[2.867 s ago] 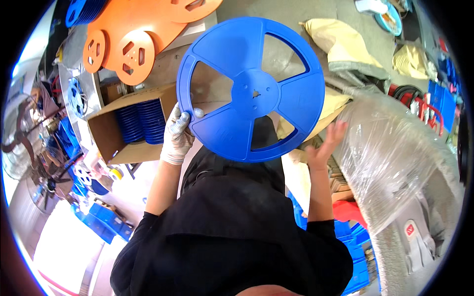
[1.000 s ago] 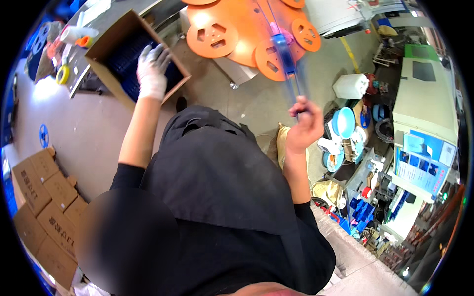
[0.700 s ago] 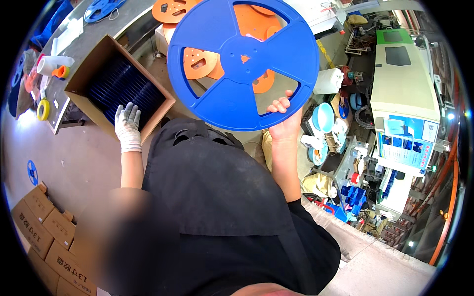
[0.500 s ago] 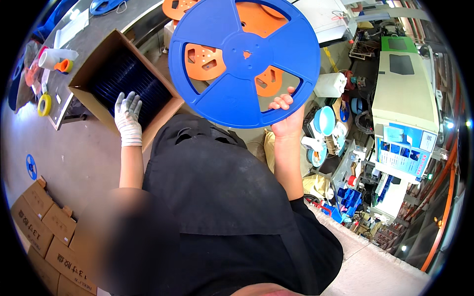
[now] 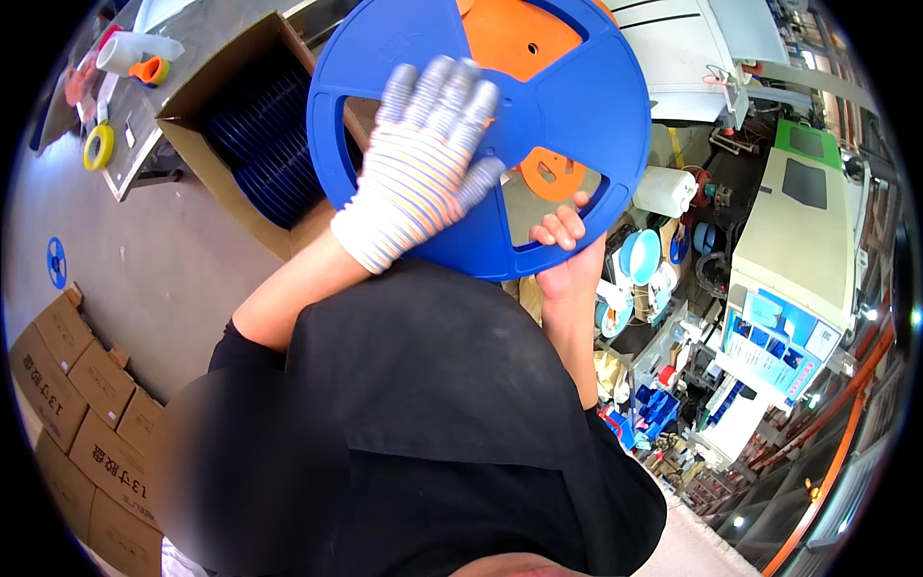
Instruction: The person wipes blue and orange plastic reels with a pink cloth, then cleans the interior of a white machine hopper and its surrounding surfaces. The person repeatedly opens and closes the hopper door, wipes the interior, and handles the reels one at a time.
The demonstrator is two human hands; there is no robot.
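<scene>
A large blue plastic reel (image 5: 567,106) with wide cut-out windows is held up in front of me. My bare right hand (image 5: 565,245) grips its lower right rim, fingers coming through a window. My left hand (image 5: 418,159), in a striped white glove, lies over the reel's left face with fingers stretched out and the thumb apart. Whether its palm presses on the plastic I cannot tell. Behind the reel, an orange reel (image 5: 514,38) shows through the windows. To the left, an open cardboard box (image 5: 183,125) holds several dark blue reels (image 5: 264,144) standing in a row.
A grey table (image 5: 207,53) at the far left carries a yellow tape roll (image 5: 98,147) and a white roll (image 5: 130,53). Stacked cartons (image 5: 101,385) stand at lower left, near a blue reel (image 5: 58,262) on the floor. A pale green machine (image 5: 803,221) stands right.
My left hand has moved right from the open box onto the face of the blue reel. My right hand keeps its hold on the rim; the view has shifted slightly.
</scene>
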